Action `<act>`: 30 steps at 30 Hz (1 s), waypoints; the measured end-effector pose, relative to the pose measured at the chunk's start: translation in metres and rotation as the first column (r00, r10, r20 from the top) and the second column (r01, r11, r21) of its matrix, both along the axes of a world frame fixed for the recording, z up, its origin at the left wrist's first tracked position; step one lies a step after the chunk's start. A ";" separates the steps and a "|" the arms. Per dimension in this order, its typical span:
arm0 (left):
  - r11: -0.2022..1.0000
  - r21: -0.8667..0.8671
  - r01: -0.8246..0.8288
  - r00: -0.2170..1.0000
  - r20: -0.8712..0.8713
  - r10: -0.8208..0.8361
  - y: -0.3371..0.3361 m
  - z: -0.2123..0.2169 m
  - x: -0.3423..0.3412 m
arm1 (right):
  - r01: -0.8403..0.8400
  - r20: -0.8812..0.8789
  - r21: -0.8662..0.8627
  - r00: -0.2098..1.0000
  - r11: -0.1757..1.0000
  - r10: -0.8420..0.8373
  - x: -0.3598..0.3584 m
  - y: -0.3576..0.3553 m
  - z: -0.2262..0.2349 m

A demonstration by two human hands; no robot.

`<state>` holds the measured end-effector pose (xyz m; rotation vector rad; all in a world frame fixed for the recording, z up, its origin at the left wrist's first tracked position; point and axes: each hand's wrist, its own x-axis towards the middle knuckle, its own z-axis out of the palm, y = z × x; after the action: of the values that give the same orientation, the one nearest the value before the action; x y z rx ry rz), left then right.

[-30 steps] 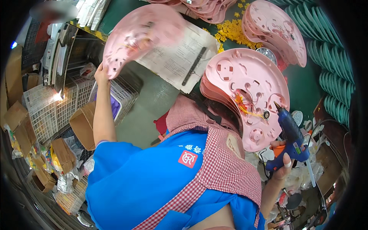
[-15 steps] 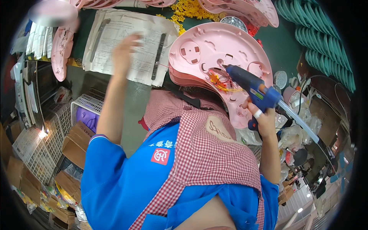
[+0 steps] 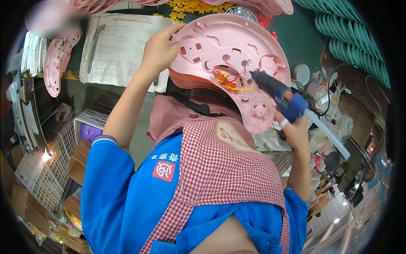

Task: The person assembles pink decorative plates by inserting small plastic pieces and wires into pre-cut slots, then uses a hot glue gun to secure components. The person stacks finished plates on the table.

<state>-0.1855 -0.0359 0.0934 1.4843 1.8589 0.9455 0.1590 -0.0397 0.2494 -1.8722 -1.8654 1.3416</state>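
On the green bench, a pink shell (image 3: 237, 55) lies inner face up atop a short stack of like shells, just ahead of the person's checked apron (image 3: 220, 165). Left hand (image 3: 160, 48) is clenched on the shell's left rim, thumb over the edge, fingers under or behind it. Right hand (image 3: 292, 127) is wrapped tight around the grip of a blue glue gun (image 3: 281, 95), at the shell's right edge. The gun's dark nozzle points left and sits over the shell's middle, at a knot of yellow and red wires (image 3: 230, 80); whether the tip touches them is not clear. A clear glue stick (image 3: 327, 133) juts from the gun's back, slanting down and away to the right of the shell.

Left of the shell, papers (image 3: 114, 46) lie flat on the bench, partly under the left wrist. Further left of the shell, another pink part (image 3: 57, 59) hangs over the bench edge. Beyond the shell, at the top, small yellow pieces (image 3: 190, 6) are heaped. Right of the shell, green rings (image 3: 351, 40) are stacked in rows. Below and left of the shell, off the bench, white baskets (image 3: 38, 178) and cardboard boxes (image 3: 78, 163) stand on the floor.
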 end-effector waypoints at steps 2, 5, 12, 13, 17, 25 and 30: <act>0.999 0.041 0.009 0.996 -0.086 -0.005 0.008 0.002 0.005 | -0.025 0.040 -0.074 0.999 0.997 0.028 0.012 -0.007 0.011; 0.996 -0.085 0.012 0.997 0.078 -0.005 0.018 0.013 0.002 | -0.300 0.263 0.005 0.921 0.954 0.288 0.010 -0.008 0.007; 0.827 0.060 -0.560 0.802 0.292 0.522 -0.109 0.030 -0.077 | 0.128 -0.440 -0.202 0.874 0.971 -0.207 0.030 -0.021 0.012; 0.747 0.056 -0.663 0.715 0.346 0.608 -0.146 0.000 -0.115 | 0.175 -0.432 -0.181 0.870 0.968 -0.238 0.037 -0.022 0.006; 0.317 -0.127 -0.940 0.236 0.429 0.872 -0.283 -0.120 -0.208 | 0.170 -0.559 -0.226 0.784 0.959 -0.270 0.024 -0.005 -0.019; 0.269 0.245 -0.932 0.088 -0.565 0.821 -0.184 -0.088 -0.159 | 0.052 -0.346 -0.240 0.928 0.969 -0.135 -0.018 0.007 -0.055; 0.942 0.146 -0.303 0.946 0.168 0.278 -0.071 -0.053 -0.037 | -0.166 0.009 -0.095 0.986 0.981 0.168 -0.043 0.021 -0.064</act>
<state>-0.2227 -0.1066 0.0404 1.2132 1.9637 1.3450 0.1165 -0.0184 0.1859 -1.8098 -2.0416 1.4942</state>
